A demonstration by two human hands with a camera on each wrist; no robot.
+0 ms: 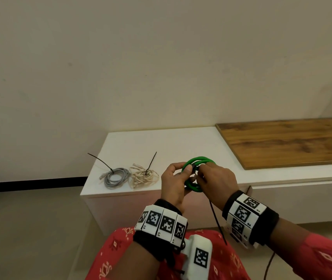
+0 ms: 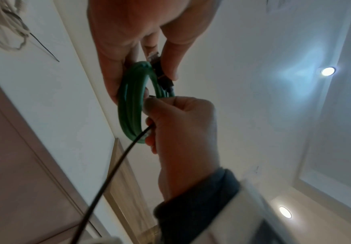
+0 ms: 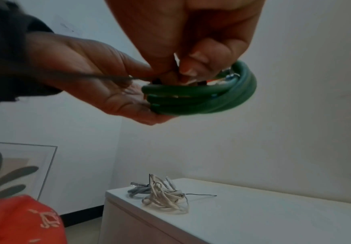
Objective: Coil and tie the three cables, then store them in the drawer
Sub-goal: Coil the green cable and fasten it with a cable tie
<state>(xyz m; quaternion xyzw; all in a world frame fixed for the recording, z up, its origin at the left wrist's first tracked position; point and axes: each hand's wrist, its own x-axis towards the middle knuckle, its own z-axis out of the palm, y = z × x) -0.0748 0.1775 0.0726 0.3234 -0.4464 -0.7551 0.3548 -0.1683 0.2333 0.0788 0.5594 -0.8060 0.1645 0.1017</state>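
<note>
A coiled green cable (image 1: 199,160) is held in the air above the front of the white cabinet (image 1: 181,142). My left hand (image 1: 183,172) grips the coil (image 2: 130,102) with its fingers curled round the loops. My right hand (image 1: 201,173) pinches a black zip tie (image 1: 218,223) at the coil, and the tie's tail (image 2: 112,173) hangs down toward my lap. A grey cable (image 1: 115,177) and a beige cable (image 1: 143,178) lie coiled on the cabinet's left end, each with a black tie sticking up. The right wrist view shows the green coil (image 3: 202,99) against my left palm.
A wooden panel (image 1: 286,142) covers the cabinet top at the right. White cabinet fronts (image 1: 302,201) run below the top edge. A wall stands close behind, with tiled floor (image 1: 29,229) at the left. My lap in red cloth (image 1: 120,259) is at the bottom.
</note>
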